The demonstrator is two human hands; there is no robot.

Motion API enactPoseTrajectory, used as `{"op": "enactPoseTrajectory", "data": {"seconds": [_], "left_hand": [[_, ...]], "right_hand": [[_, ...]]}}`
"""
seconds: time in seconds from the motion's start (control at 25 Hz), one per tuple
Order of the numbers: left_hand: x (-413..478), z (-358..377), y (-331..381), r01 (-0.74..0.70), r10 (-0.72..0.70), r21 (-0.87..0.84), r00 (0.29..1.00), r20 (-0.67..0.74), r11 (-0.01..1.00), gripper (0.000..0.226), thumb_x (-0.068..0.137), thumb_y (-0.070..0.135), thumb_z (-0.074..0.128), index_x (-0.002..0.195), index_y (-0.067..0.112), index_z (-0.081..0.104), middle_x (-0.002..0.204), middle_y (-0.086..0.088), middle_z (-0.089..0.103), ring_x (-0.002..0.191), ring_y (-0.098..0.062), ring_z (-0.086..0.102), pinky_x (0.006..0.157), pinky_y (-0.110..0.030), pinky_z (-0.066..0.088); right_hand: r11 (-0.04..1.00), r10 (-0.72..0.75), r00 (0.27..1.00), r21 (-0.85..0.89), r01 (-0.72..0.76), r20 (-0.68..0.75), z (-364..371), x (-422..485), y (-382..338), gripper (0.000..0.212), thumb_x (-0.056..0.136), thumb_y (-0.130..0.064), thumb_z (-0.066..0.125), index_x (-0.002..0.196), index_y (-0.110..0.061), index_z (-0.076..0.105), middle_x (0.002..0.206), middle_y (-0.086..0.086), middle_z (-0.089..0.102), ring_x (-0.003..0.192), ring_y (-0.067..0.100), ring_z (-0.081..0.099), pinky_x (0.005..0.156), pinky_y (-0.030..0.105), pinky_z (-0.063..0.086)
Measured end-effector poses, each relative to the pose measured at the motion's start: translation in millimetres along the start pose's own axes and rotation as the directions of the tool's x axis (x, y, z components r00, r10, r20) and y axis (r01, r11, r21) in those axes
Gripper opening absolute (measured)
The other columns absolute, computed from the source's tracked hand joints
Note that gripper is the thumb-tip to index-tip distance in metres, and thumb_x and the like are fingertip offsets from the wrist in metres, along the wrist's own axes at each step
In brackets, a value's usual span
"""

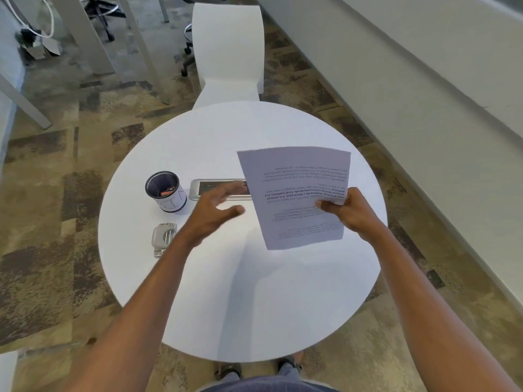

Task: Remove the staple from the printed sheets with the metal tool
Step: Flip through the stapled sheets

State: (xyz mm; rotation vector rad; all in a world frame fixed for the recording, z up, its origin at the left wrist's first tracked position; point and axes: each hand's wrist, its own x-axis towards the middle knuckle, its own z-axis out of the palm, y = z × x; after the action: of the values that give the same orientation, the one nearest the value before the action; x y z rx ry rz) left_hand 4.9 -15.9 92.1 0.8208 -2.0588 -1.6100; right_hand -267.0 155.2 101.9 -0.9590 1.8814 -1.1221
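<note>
My right hand (346, 212) grips the printed sheets (294, 193) by their right edge and holds them lifted above the round white table (240, 306), text upside down to me. The staple is too small to make out. My left hand (218, 210) hovers over the table just left of the sheets, fingers spread and blurred, holding nothing. The metal tool (162, 239), a silver staple remover, lies on the table at the left, below and left of my left wrist.
A black mesh cup (165, 192) with small items inside stands left of centre. A grey power panel (220, 189) is set in the table's middle, partly behind my left hand. A white chair (229, 52) stands beyond the table. A wall runs along the right.
</note>
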Motion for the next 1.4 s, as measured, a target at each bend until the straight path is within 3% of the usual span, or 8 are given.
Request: {"op": "enactPoseTrajectory", "data": {"seconds": [0.08,0.16,0.36,0.88,1.0,1.16,1.24,1.4], "left_hand": [[5.7,20.7,-6.8,0.019,-0.02,0.068,1.0,0.014,0.997,0.045,0.075,0.037,0.077,0.116,0.025,0.065,0.115,0.007,0.07,0.107,-0.006,0.064,0.098,-0.031,0.044],[12.9,33.4,-8.7,0.012,-0.007,0.058,0.995,-0.1,0.998,0.023,0.08,0.02,0.075,0.103,0.022,0.073,0.101,0.006,0.074,0.089,-0.008,0.068,0.088,-0.03,0.049],[21.8,34.1,-12.6,0.02,-0.001,0.092,0.979,-0.205,0.996,0.018,0.08,0.007,0.073,0.097,0.011,0.076,0.092,-0.002,0.075,0.071,-0.003,0.063,0.075,-0.016,0.049],[22.8,22.0,-19.2,0.046,-0.029,0.111,0.988,-0.15,0.993,0.017,0.078,0.017,0.077,0.094,0.015,0.075,0.094,0.004,0.075,0.087,-0.001,0.067,0.082,-0.01,0.047],[20.1,27.0,-26.5,0.081,-0.052,0.155,0.981,-0.187,0.985,0.01,0.08,0.014,0.074,0.091,0.015,0.076,0.091,0.002,0.075,0.087,-0.009,0.068,0.083,-0.021,0.048],[22.5,27.8,-26.8,0.074,-0.042,0.132,0.973,-0.226,0.988,0.012,0.08,0.016,0.074,0.091,0.019,0.077,0.089,0.007,0.074,0.086,-0.007,0.067,0.083,-0.019,0.048],[23.5,25.3,-27.1,0.068,-0.04,0.124,0.976,-0.214,0.99,0.013,0.079,0.019,0.075,0.088,0.028,0.075,0.087,0.015,0.073,0.086,0.003,0.065,0.081,-0.011,0.045],[22.4,26.0,-36.2,0.116,-0.1,0.185,0.99,-0.095,0.976,0.034,0.076,0.024,0.079,0.109,0.025,0.069,0.105,0.014,0.071,0.097,0.012,0.059,0.077,-0.001,0.037]], "right_hand": [[0.998,0.02,1.0,0.055,-0.019,-0.02,7.0,-0.3,5.4,0.026,0.086,-0.013,0.073,0.113,-0.014,0.073,0.113,0.002,0.075,0.1,0.019,0.071,0.091,0.047,0.057],[0.997,0.034,0.999,0.064,-0.033,-0.011,11.4,-1.5,10.1,0.027,0.086,-0.011,0.073,0.112,-0.015,0.073,0.113,0.001,0.075,0.1,0.018,0.071,0.092,0.046,0.057],[0.988,0.034,0.999,-0.149,-0.034,-0.001,5.9,6.0,14.2,0.029,0.084,-0.002,0.072,0.113,-0.005,0.072,0.117,0.012,0.072,0.108,0.029,0.066,0.097,0.052,0.051],[0.994,0.061,0.996,-0.092,-0.055,0.065,3.4,11.6,18.2,0.035,0.08,-0.007,0.078,0.114,-0.012,0.072,0.116,0.004,0.073,0.109,0.024,0.067,0.097,0.051,0.053],[0.983,0.055,0.998,-0.178,-0.052,0.013,8.9,12.6,23.5,0.028,0.086,-0.009,0.072,0.114,-0.007,0.072,0.117,0.008,0.073,0.11,0.028,0.065,0.098,0.053,0.05],[0.983,0.082,0.996,-0.163,-0.087,-0.037,5.3,14.6,22.9,0.024,0.086,-0.013,0.073,0.11,-0.005,0.074,0.113,0.009,0.074,0.106,0.032,0.068,0.095,0.054,0.052],[0.989,0.072,0.997,-0.132,-0.071,0.0,1.8,13.0,22.7,0.027,0.085,-0.013,0.074,0.112,-0.012,0.075,0.115,0.002,0.074,0.109,0.024,0.067,0.096,0.048,0.053],[0.993,0.061,0.992,-0.103,-0.05,0.107,1.5,5.4,19.9,0.04,0.08,-0.013,0.079,0.108,-0.041,0.07,0.109,-0.027,0.071,0.109,-0.008,0.061,0.086,0.015,0.043]]}}
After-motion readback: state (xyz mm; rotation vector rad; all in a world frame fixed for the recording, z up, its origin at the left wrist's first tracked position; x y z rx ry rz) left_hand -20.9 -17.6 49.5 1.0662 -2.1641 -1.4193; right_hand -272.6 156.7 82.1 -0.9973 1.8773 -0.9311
